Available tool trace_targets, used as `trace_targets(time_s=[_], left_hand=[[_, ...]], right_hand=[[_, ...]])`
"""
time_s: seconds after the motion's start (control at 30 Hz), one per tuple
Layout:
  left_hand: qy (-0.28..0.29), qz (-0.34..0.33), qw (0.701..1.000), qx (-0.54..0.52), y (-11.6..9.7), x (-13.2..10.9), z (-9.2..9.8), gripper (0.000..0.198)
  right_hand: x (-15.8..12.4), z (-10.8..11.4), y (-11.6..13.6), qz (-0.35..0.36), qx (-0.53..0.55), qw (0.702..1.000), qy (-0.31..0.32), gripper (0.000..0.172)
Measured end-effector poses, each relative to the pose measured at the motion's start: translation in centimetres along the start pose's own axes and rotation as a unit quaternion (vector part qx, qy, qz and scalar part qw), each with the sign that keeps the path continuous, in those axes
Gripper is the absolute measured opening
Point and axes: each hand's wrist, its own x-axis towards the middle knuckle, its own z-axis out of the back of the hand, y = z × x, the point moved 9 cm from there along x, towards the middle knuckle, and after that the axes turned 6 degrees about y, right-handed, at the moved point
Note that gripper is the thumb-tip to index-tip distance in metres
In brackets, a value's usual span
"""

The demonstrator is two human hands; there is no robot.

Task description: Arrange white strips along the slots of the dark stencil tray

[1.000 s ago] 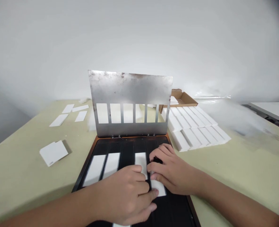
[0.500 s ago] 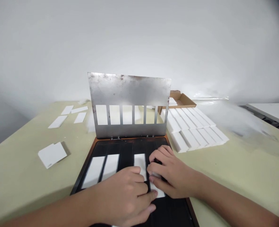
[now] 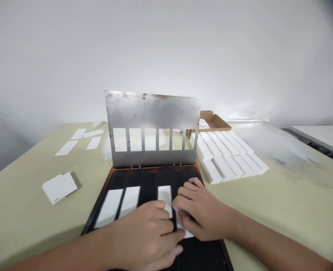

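Observation:
A black slotted tray (image 3: pixel 155 178) with a copper-brown frame lies on the table, and a scuffed steel plate (image 3: pixel 152 126) with six rectangular windows stands upright on its far hinges. Two white strips (image 3: pixel 108 208) (image 3: pixel 129 201) lie in the left slots. Another white strip (image 3: pixel 165 197) partly disappears beneath my left hand (image 3: pixel 144 229), whose fingers rest beside it. My right hand (image 3: pixel 200 210) pinches a lower white strip (image 3: pixel 185 227) at the tray's right side, hiding most of it.
Several white strips (image 3: pixel 79 141) and a white card stack (image 3: pixel 59 187) lie left of the tray. Rows of white bars (image 3: pixel 225 160) are stacked to the right, before a cardboard box (image 3: pixel 211 122). Another table's corner (image 3: pixel 321 137) shows far right.
The whole scene sits slightly lower and further left in view. My right hand has shifted a little left over the lower strip, covering more of it.

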Motion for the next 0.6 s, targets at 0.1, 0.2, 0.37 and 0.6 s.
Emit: trace_targets(time_s=[0.1, 0.2, 0.37, 0.6], left_hand=[[-0.001, 0.003, 1.0, 0.0, 0.1, 0.0, -0.1, 0.018], [-0.003, 0.014, 1.0, 0.006, 0.1, 0.2, 0.1, 0.017], [-0.002, 0.017, 0.999, 0.034, -0.5, 0.6, 0.8, 0.017], [-0.001, 0.006, 0.999, 0.033, -0.9, 0.7, 0.9, 0.014]], right_hand=[[0.0, 0.6, -0.1, 0.011, 0.044, 0.999, -0.023, 0.016], [-0.1, 1.4, -0.7, -0.008, 0.083, 0.995, -0.056, 0.022], [-0.5, 1.4, -1.6, -0.049, 0.101, 0.992, -0.064, 0.022], [-1.2, 1.8, -1.6, -0.035, 0.098, 0.993, -0.055, 0.034]])
